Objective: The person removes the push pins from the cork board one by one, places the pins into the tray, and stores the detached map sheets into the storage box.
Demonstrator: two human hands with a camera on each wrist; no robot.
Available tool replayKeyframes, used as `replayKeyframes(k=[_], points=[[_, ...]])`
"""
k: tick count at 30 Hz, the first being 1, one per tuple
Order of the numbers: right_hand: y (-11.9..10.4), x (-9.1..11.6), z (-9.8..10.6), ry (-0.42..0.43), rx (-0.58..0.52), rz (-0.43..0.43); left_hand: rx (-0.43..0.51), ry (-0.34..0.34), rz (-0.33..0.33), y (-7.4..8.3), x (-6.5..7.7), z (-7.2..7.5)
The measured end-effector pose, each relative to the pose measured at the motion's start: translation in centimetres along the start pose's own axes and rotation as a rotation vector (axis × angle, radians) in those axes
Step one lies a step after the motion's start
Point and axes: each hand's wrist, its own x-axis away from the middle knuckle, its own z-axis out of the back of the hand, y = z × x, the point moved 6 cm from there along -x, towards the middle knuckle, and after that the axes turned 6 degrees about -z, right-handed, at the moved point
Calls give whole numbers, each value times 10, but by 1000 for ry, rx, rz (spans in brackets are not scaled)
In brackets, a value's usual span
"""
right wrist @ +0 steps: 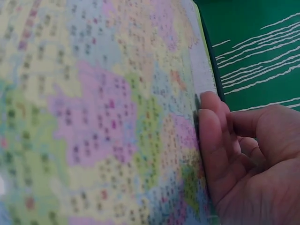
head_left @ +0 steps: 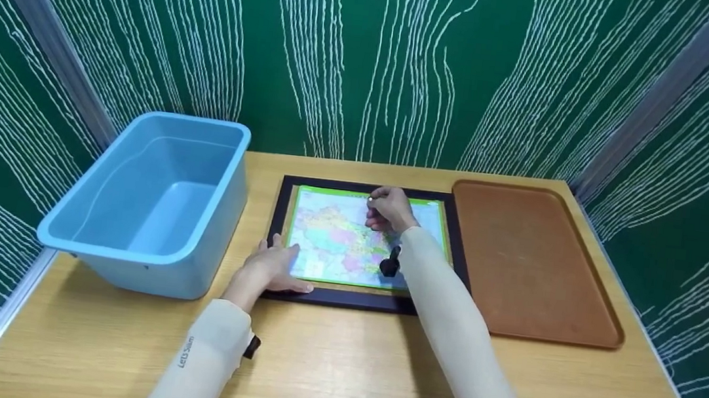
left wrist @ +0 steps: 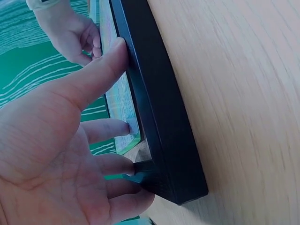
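A colourful paper map with a green border lies inside a black frame on the table. My left hand rests spread over the frame's near left corner, thumb along the near bar and fingertips touching the map's edge and the frame's side. At the map's far edge, right of its middle, my right hand pinches thumb and finger together. A tiny white spot, perhaps a pin head, shows at those fingertips. In the right wrist view the other fingers of the right hand are curled, tips right at the map's surface.
A deep blue tub stands left of the frame, with nothing seen inside. A flat brown tray lies close along the frame's right side. Green walls with white lines rise behind the wooden table and at both sides.
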Motion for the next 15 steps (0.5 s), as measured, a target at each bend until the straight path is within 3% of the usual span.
replayKeyframes(k=[5,15], points=[[0,-1,3,26,6,-10,22,4,0,0,-1,0],[3,-5,-1,-34,-20,-41,34,0,0,-4,-2,-3]])
